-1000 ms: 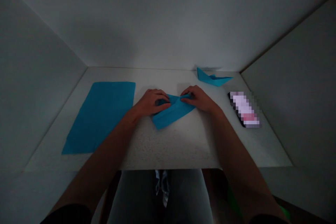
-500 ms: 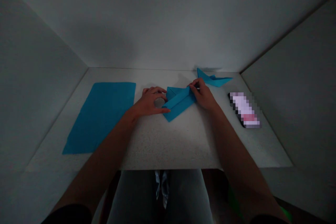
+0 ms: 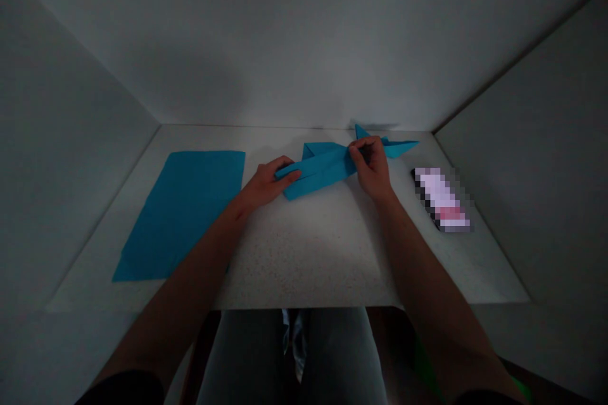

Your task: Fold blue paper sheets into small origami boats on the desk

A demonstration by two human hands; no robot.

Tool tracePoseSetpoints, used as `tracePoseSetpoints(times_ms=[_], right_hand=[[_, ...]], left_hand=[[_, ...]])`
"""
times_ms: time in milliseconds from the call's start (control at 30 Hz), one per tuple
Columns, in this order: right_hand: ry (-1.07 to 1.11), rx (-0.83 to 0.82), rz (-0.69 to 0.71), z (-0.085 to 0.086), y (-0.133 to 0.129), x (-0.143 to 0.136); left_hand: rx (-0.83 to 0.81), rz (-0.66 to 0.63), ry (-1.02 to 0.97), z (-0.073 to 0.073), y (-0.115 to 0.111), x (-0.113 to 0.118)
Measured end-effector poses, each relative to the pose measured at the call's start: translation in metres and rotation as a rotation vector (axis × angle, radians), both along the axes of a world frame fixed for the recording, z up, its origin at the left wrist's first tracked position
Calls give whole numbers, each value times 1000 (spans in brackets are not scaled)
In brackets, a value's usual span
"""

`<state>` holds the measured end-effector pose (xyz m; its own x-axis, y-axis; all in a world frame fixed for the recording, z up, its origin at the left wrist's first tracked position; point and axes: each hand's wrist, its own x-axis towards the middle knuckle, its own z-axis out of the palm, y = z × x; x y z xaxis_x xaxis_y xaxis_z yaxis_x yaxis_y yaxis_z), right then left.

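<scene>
Between my hands is a folded blue paper [image 3: 323, 171], held slightly tilted above the table, with a long folded band along its top and a pointed flap behind. My left hand [image 3: 275, 180] pinches its left end, thumb in front and fingers behind. At the right end, the fingers of my right hand [image 3: 369, 161] are closed on the paper's upper corner. Just behind my right hand lies a folded blue paper boat [image 3: 399, 148], partly covered by the fingers. A flat blue sheet [image 3: 190, 205] rests at the left, partly under my left forearm.
A phone [image 3: 441, 199] with a lit, pixelated screen lies on the right of the pale table [image 3: 304, 259]. Walls [image 3: 294, 38] enclose the table at the back and both sides. My legs show below the front edge.
The folded paper has turned flatter and shifted up, its band now reaching further left. My left hand has closed on its left end; my right hand has moved slightly right.
</scene>
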<state>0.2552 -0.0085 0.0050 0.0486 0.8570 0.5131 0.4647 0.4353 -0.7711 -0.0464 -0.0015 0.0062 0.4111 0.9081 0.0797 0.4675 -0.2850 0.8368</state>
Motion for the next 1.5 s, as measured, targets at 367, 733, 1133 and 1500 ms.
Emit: tracePoseSetpoints(times_ms=[367,733,1133,1500], right_hand=[[28,30,32,3,-2,-1],[-76,-87,32,-7,6,6],[97,-135,68,-12,11,12],[249,-124,122,-10,6,11]], left_hand=[[-88,94,-312,-5,9,0],[3,192,-259,6,6,-2],[27,262,-229,-3,11,-3],[148,181,-407,-12,14,-2]])
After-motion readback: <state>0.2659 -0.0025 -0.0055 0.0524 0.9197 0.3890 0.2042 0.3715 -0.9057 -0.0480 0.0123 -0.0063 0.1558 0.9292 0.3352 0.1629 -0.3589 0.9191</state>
